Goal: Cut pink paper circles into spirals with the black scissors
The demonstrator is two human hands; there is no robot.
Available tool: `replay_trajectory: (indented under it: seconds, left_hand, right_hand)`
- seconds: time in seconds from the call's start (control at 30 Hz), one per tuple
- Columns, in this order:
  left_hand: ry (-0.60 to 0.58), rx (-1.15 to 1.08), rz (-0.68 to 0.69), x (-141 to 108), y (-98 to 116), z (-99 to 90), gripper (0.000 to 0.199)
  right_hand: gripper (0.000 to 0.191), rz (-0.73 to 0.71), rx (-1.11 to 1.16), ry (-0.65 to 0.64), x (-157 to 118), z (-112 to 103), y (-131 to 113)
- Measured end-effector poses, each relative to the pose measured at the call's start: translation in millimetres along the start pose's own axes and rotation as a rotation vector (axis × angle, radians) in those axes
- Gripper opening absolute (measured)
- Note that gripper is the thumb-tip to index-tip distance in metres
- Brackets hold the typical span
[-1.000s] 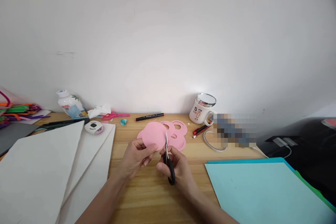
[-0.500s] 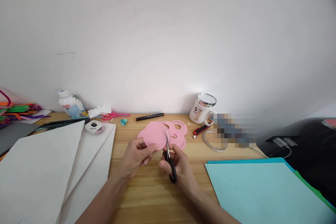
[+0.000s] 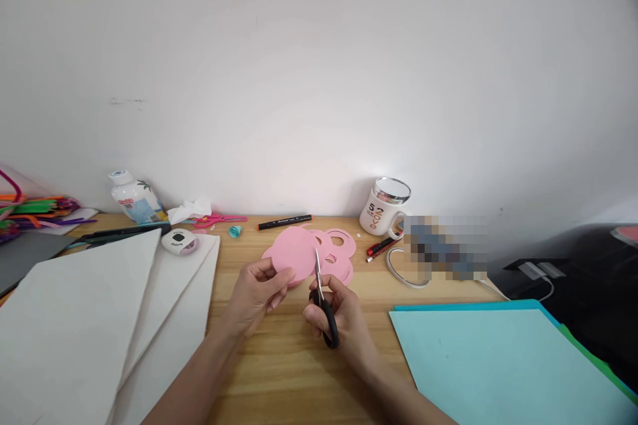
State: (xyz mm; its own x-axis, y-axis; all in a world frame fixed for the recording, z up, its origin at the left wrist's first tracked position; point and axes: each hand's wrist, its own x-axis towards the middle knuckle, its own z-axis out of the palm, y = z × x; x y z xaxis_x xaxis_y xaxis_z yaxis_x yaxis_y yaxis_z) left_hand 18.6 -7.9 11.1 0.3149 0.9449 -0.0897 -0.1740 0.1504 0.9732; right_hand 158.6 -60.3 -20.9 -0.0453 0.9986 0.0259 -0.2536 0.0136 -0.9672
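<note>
Between its thumb and fingers, my left hand (image 3: 259, 293) pinches a round piece of pink paper (image 3: 294, 252) by its lower edge. My right hand (image 3: 341, 312) is closed round the black handles of a pair of scissors (image 3: 325, 312). The blades point up and lie at the disc's right edge; I cannot tell whether paper is between them. Behind the disc, pink paper cut-outs with holes (image 3: 343, 272) lie on the wooden table (image 3: 284, 372), partly covered by it.
White boards (image 3: 74, 325) lie at the left, with a white and pink gadget (image 3: 179, 242) on them. A marker (image 3: 284, 222), pink scissors (image 3: 219, 218), a bottle (image 3: 137, 199) and a mug (image 3: 383, 209) line the wall. Light blue sheets (image 3: 498, 358) lie at the right.
My left hand has tilted the pink disc slightly, and its outline now looks rounder. My right hand and the scissors have hardly moved.
</note>
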Motion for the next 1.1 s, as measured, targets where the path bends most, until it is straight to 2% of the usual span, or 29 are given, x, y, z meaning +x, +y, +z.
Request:
replay_trajectory:
  seconds: [0.27, 0.4, 0.7, 1.1]
  left_hand:
    - [-0.02, -0.059, -0.06, 0.8, 1.0, 1.3, 0.029]
    - [-0.009, -0.019, -0.047, -0.1, 1.5, 1.9, 0.031]
    - [-0.019, 0.132, -0.056, 1.0, -3.5, -0.8, 0.027]
    - [-0.007, 0.117, -0.041, 0.0, -0.5, 0.8, 0.03]
  right_hand:
    - [0.039, 0.045, 0.03, -0.009, -1.3, 2.0, 6.3]
    - [0.041, 0.066, 0.0, -0.025, -2.2, 4.2, 8.2]
    - [0.047, -0.023, 0.04, -0.056, -0.3, 0.7, 1.6]
    - [0.042, -0.044, 0.053, -0.06, 0.3, 1.7, -0.4]
